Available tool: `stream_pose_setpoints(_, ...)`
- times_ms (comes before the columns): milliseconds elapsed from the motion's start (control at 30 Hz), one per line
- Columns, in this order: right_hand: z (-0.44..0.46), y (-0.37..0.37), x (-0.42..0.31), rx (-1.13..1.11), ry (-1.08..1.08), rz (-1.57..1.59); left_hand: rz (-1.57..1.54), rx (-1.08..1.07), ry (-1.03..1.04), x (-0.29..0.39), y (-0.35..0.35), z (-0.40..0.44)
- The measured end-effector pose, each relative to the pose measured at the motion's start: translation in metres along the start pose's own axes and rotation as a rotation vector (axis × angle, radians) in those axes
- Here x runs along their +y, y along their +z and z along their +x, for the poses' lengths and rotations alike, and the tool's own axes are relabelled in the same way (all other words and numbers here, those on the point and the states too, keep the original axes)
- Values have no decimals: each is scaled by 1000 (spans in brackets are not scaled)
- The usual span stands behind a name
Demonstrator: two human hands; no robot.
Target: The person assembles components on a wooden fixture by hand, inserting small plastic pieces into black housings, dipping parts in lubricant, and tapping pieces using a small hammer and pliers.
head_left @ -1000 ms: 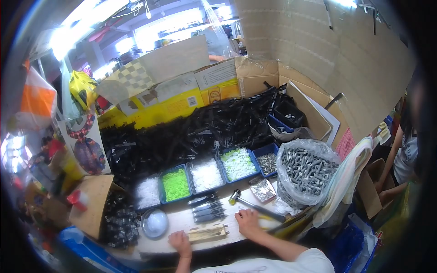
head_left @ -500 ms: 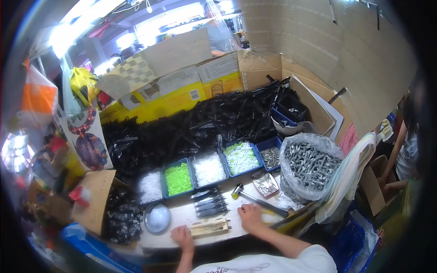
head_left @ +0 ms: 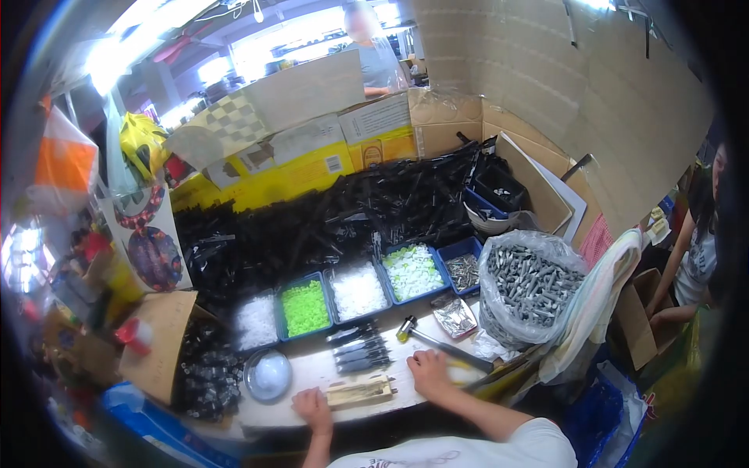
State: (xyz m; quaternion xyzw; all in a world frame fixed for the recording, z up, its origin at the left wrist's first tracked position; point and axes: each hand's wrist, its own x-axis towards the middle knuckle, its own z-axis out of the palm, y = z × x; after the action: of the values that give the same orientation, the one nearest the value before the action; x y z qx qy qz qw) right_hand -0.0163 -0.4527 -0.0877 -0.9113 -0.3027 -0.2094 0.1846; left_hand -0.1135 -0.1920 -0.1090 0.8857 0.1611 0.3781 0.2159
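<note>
My left hand (head_left: 312, 407) rests closed on the work board, beside the left end of a pale wooden block (head_left: 360, 391) with a small metal pin at its right end. Whatever its fingers hold, if anything, is hidden. To the right of the block, my right hand (head_left: 429, 374) lies with its fingers curled down on the board; what is under them cannot be seen. A hammer (head_left: 445, 343) with a dark handle lies just beyond that hand. Several dark grey tool-like parts (head_left: 360, 349) lie in a row behind the block. A round clear dish (head_left: 268, 374) of whitish material stands left.
Blue trays hold white pieces (head_left: 359, 288), green pieces (head_left: 305, 306) and metal screws (head_left: 464, 271). A plastic-lined bag of grey parts (head_left: 530, 273) stands right. Black parts (head_left: 296, 210) are heaped behind. A co-worker's arm (head_left: 675, 261) reaches by a box at far right.
Both my hands stay in almost the same place. The view shifts slightly. A person behind the cardboard and the co-worker at right show more than before.
</note>
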Motion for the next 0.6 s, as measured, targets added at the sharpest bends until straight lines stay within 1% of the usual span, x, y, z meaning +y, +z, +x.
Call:
stream_pose_setpoints(400, -1, 4, 2, -66, 7, -20, 9, -7, -2, -2, 0, -1)
stream_pose_setpoints(600, -2, 7, 2, -56, 8, -18, 13, -5, 7, -4, 1, -2)
